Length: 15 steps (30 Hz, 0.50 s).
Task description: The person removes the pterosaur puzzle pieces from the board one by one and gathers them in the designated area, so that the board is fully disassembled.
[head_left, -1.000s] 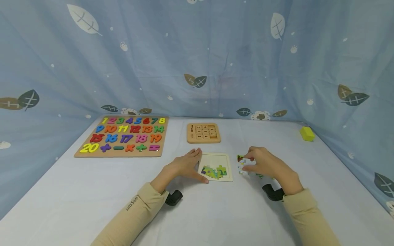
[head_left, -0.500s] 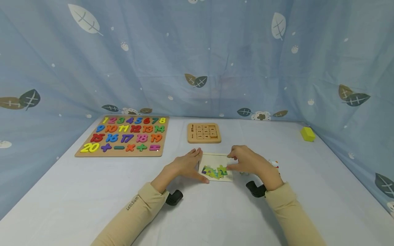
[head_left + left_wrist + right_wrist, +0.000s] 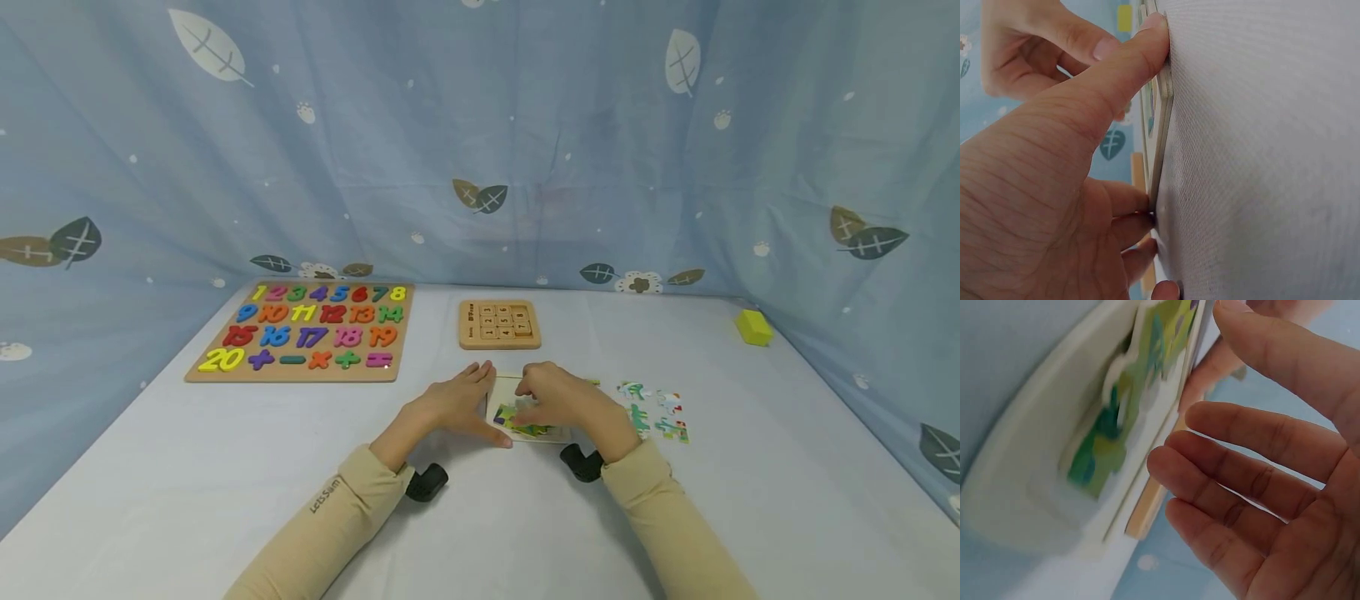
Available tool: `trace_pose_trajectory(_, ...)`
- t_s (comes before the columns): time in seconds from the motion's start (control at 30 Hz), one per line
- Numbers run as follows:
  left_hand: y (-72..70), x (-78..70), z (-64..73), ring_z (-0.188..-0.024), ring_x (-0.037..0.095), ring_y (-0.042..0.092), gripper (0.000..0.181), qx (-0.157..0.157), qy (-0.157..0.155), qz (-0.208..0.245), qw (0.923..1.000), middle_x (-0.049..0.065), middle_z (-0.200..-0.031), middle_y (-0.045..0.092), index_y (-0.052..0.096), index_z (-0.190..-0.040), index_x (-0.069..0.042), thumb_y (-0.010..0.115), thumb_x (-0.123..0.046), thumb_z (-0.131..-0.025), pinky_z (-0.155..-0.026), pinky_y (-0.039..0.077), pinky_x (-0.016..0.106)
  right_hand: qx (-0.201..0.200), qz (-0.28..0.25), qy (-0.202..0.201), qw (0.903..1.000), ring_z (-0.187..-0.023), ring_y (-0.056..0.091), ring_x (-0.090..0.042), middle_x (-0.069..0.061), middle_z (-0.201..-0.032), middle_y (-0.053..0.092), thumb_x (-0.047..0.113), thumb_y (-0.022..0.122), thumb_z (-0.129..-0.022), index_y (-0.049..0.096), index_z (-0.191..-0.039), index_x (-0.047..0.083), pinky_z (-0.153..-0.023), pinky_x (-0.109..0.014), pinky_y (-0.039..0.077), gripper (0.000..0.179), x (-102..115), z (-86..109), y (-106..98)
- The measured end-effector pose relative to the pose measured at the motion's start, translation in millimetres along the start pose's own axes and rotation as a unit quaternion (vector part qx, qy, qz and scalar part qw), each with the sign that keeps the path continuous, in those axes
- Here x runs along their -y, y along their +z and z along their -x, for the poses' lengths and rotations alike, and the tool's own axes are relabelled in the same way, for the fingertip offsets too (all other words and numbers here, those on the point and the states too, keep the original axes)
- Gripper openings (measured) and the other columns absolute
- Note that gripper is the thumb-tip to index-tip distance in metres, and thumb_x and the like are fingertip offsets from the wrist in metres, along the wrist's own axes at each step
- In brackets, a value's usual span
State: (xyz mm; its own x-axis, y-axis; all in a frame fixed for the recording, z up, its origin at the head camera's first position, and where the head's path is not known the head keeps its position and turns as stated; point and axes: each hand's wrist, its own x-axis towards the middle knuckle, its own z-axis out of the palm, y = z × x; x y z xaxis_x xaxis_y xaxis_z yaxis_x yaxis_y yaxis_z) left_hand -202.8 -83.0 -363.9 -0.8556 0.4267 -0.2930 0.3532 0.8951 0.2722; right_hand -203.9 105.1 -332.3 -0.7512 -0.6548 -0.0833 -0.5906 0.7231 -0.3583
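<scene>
My left hand [image 3: 456, 406] lies at the left side of a shallow wooden puzzle tray [image 3: 506, 381]. Its thumb touches the near edge, and its other fingers rest by the left side, spread and fairly straight. Several green jigsaw pieces [image 3: 1107, 434] lie in the tray's near part. Above the tray hovers my right hand [image 3: 570, 400], thumb and index finger apart. In the right wrist view its fingers are loosely bent with nothing seen between them. In the head view this hand covers part of the tray and pieces.
Several loose jigsaw pieces [image 3: 639, 419] lie on the white cloth right of the tray. Behind the tray is a wooden number slide puzzle [image 3: 472, 325]. A colourful number board [image 3: 285, 372] lies at the back left, a yellow-green block [image 3: 753, 327] at the back right.
My right hand has moved left from the loose pieces to above the tray, uncovering several pieces on the cloth. The left hand has stayed at the tray.
</scene>
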Motion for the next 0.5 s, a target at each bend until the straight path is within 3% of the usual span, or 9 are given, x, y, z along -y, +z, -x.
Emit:
trace_pose_trajectory(0.2, 0.7, 0.9, -1.1, -0.151, 0.022, 0.007, 0.114, 0.001, 0.0, -0.001, 1.0, 0.003, -0.163, 0.006, 0.012, -0.155, -0.01, 0.068, -0.068, -0.074, -0.109, 0.033, 0.058, 0.005, 0.006, -0.006, 0.9999, -0.063, 0.045, -0.009, -0.009, -0.083, 0.065, 0.02, 0.08, -0.078, 0.073, -0.095, -0.005, -0.06, -0.022, 0.044, 0.031, 4.8, -5.7, 3.9)
trace_pose_trajectory(0.37, 1.3, 1.2, -1.5, -0.151, 0.021, 0.007, 0.115, 0.0, 0.0, -0.004, 1.0, 0.003, -0.163, 0.006, 0.012, -0.155, -0.01, 0.068, -0.068, -0.074, -0.109, 0.033, 0.057, 0.008, 0.008, -0.004, 0.9999, -0.064, 0.04, -0.009, -0.003, -0.076, 0.057, 0.02, 0.081, -0.078, 0.074, -0.085, -0.002, -0.056, -0.021, 0.034, 0.024, 5.0, -8.5, 7.8)
trace_pose_trajectory(0.5, 1.8, 1.5, -1.2, -0.151, 0.02, 0.007, 0.115, -0.001, -0.002, -0.005, 1.0, 0.002, -0.163, 0.005, 0.011, -0.156, -0.011, 0.068, -0.069, -0.074, -0.108, 0.034, 0.058, 0.009, 0.011, -0.011, 0.9998, -0.066, 0.039, -0.01, -0.002, -0.077, 0.053, 0.016, 0.078, -0.08, 0.074, -0.085, -0.002, -0.057, -0.021, 0.034, 0.019, 5.6, -10.0, 10.4)
